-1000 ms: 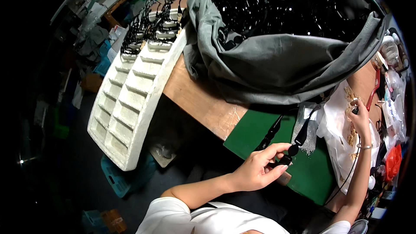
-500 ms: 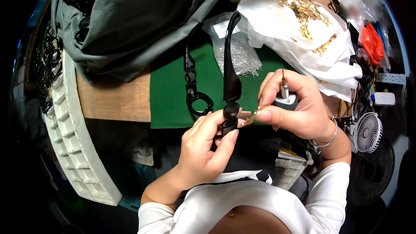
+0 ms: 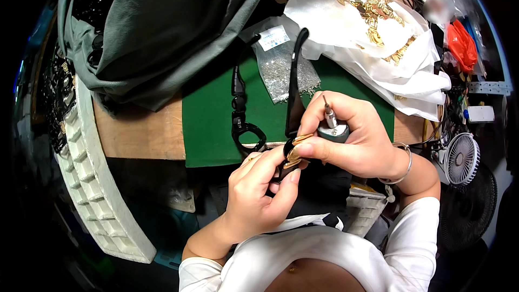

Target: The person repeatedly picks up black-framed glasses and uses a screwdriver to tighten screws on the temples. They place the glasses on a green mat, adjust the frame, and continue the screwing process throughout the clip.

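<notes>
My left hand (image 3: 254, 186) is closed around one corner of a black glasses frame (image 3: 294, 108). One thick arm of the frame points away from me, and a round rim (image 3: 251, 139) shows to the left over the green mat. Thumb and finger of my right hand (image 3: 354, 143) pinch a gold-coloured metal piece (image 3: 293, 156) against the frame's corner. A small screwdriver (image 3: 334, 127) with a dark handle is tucked in the same hand, its thin tip pointing up and away. The fingers partly hide where metal and frame meet.
On the green mat (image 3: 211, 130) lies a clear bag (image 3: 289, 73) of small silvery parts. Gold metal pieces (image 3: 373, 16) lie on white paper (image 3: 324, 16) at the far right. A grey cloth (image 3: 173, 32), white moulded tray (image 3: 89, 184) and small fan (image 3: 462, 158) surround the workplace.
My right hand has moved left to the frame's corner, bringing the screwdriver along. The gold-coloured piece now lies over that corner. My left hand keeps its hold, and the frame has turned slightly.
</notes>
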`<state>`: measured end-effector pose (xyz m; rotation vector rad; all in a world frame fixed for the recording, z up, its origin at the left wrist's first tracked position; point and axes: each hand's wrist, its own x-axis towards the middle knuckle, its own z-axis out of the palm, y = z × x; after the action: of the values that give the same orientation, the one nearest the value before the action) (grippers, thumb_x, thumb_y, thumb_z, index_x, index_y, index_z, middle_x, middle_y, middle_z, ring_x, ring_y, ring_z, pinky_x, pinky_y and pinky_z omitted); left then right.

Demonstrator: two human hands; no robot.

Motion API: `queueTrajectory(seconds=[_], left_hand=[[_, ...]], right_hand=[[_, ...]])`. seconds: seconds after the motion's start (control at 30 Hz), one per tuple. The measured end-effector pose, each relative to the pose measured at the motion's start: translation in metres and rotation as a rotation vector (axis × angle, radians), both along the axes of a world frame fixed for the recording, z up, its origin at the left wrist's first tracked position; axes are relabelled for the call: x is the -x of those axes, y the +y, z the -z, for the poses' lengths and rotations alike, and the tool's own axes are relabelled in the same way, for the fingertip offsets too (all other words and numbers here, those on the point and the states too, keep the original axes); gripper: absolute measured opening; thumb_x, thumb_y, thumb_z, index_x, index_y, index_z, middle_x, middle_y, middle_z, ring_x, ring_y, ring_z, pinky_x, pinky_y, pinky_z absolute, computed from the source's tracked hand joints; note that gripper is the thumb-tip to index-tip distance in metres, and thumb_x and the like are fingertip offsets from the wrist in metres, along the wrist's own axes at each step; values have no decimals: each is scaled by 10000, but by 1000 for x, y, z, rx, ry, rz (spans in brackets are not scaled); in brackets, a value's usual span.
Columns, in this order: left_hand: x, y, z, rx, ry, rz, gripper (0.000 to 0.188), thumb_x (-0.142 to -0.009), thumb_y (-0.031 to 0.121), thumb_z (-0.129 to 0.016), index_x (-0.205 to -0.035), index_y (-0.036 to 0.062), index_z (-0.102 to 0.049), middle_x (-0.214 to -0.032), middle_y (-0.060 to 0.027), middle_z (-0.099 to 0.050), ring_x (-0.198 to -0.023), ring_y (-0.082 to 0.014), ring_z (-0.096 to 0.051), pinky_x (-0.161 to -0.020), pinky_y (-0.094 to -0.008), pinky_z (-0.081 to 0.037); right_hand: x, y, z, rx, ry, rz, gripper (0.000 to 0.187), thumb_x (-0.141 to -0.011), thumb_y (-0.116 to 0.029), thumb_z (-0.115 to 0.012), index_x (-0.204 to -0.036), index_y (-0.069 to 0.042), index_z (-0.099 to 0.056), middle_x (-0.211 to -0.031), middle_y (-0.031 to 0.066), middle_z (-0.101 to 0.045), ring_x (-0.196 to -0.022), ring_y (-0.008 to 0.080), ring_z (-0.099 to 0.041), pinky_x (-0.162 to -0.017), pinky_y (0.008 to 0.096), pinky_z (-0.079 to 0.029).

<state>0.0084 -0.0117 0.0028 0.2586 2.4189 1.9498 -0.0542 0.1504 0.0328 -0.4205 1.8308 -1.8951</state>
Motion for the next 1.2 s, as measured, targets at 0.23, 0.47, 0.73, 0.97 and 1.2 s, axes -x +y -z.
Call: queueTrajectory(seconds=[0.23,0.47,0.73,0.97,1.2], left_hand=[[4,9,4,73,131,-48,190,-735,8,-575,-923,-10,-600,-611,-37,-604,-507,-148,-546,-515,-235,-390],[3,7,6,131,169,-34,152,-706,-8,-578,-857,-17,-594,-587,-25,-591,-489,-151,-551,-511,-242,-400],[0,-2,3,144,189,7,145,-718,-2,-570,-858,-41,-581,-548,-28,-579,-463,-145,-545,-504,-253,-413],[-5,-36,-7,-647,-218,-156,215,-874,230,-449,-862,16,-459,-462,46,-373,-369,-29,-240,-460,-211,-229],[-6,-41,-10,-551,-325,-352,562,-803,196,-563,-1198,-112,-308,-759,-148,-594,-654,-199,-587,-729,-329,-481]], right_hand=[[-10,-2,11,-64,-7,199,523,-667,-14,-717,-1052,-38,-364,-809,23,-512,-661,34,-506,-531,137,-398],[5,-1,4,57,-412,25,294,-719,-174,-704,-787,-44,-449,-571,-2,-542,-449,26,-467,-361,167,-324],[-4,5,6,33,-323,0,355,-704,-122,-710,-966,-17,-495,-901,58,-558,-659,58,-528,-546,194,-430],[-6,34,52,-912,428,-132,514,-747,-227,-636,-1175,-26,-435,-815,137,-474,-674,292,-540,-583,345,-453],[-16,24,55,-1043,508,-190,529,-745,-255,-624,-1152,0,-403,-860,161,-432,-635,281,-549,-530,341,-463]])
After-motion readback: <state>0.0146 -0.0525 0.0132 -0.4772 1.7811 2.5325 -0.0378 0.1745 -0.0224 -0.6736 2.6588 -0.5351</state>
